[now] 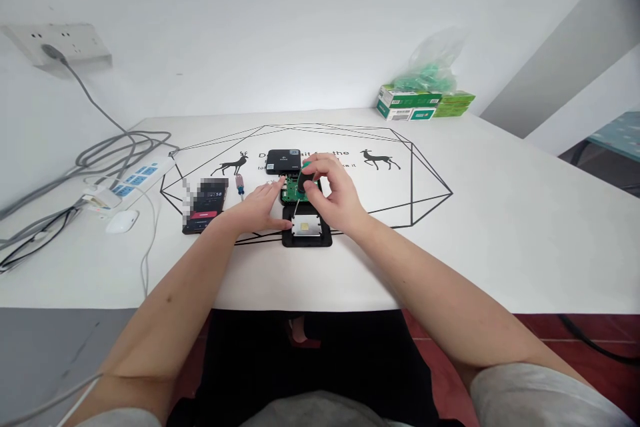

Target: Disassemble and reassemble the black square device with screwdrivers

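Observation:
My right hand is closed round the dark handle of a screwdriver, whose thin shaft slants down towards the front edge of a green circuit board. My left hand has its fingers apart, the index finger at the board's left edge and the thumb at a black tray with a silver metal plate on it. Behind the board lies a black box with small labels. My right hand hides part of the board.
Left of my left hand lie a small screwdriver and a phone. Farther left are a power strip, a white mouse-like object and coiled grey cables. Green-and-white boxes under a plastic bag stand at the back right.

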Demonstrator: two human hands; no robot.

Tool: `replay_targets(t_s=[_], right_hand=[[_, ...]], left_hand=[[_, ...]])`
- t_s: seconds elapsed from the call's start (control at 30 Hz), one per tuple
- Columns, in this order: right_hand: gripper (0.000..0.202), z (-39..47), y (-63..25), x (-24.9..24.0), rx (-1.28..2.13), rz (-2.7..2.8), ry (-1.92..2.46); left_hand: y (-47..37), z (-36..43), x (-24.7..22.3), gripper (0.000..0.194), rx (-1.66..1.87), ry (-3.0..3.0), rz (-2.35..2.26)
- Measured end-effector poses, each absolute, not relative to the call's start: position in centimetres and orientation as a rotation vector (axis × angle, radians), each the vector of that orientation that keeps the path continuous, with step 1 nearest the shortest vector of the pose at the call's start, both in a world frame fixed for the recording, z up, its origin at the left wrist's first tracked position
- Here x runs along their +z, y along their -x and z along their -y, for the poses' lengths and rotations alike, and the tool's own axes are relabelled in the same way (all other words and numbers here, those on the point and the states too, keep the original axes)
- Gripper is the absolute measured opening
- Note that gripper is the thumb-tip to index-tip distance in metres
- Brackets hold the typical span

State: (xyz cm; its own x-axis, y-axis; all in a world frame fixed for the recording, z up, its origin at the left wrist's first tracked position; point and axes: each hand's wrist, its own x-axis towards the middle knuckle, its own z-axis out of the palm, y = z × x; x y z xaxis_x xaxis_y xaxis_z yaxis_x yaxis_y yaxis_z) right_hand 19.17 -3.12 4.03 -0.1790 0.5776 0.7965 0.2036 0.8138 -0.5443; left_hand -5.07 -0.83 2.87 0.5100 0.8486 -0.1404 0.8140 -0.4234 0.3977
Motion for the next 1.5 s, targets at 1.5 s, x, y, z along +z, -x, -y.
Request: replay_targets(t_s=[1.5], right_hand=[[0.039, 2.1, -19.3, 3.3, 0.555, 1.606, 0.662]], left_hand=[[4.4, 1.6, 3.8, 0.121, 0.141, -2.367, -1.402]])
